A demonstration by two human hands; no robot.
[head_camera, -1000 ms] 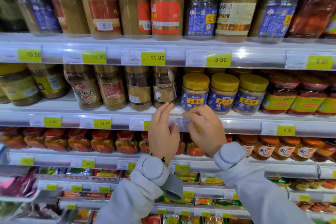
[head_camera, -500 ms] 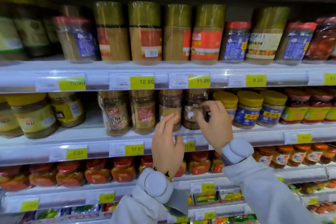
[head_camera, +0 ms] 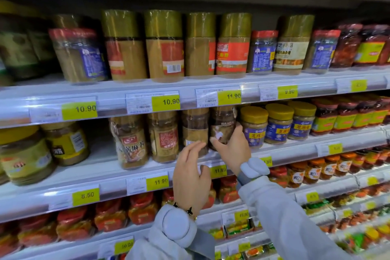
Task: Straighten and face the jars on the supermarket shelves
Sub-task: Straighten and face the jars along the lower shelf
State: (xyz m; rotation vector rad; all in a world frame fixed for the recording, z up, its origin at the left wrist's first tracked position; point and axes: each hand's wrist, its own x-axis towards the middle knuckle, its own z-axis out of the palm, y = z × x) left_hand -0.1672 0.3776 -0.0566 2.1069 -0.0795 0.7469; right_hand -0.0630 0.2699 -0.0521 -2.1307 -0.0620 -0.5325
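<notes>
Brown sauce jar (head_camera: 222,126) gripped by the right hand (head_camera: 233,150); left hand (head_camera: 191,173) open beside its neighbour (head_camera: 195,131). Twisting too fast could topple adjacent jars.

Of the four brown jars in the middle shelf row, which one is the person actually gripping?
The rightmost jar, beside the yellow-lidded jars. The right hand curls around it; the left hand hovers open before its neighbour.

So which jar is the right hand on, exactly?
Find the middle shelf, the one whose strip carries yellow 11.90 tags. The jar is fourth in the row of brown-lidded jars, just left of the yellow-lidded ones. Only it has the right hand around it.
</notes>
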